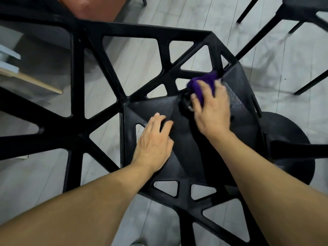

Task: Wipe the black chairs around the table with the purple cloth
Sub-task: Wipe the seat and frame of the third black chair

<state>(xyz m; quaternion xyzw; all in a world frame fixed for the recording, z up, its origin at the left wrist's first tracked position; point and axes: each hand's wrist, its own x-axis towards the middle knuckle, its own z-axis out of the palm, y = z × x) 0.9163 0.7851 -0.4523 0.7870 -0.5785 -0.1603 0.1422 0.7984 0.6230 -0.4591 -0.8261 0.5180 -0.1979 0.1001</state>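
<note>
Dining area: black chairs, grey plank floor.

1. The floor is pale grey planking, streaked and blurred at the right.
2. A black chair with triangular openings stands over it, centre.
3. Another chair's thin black legs reach the floor at upper right.
4. A round black base lies flat on the planks, just right of the centre chair.
</note>
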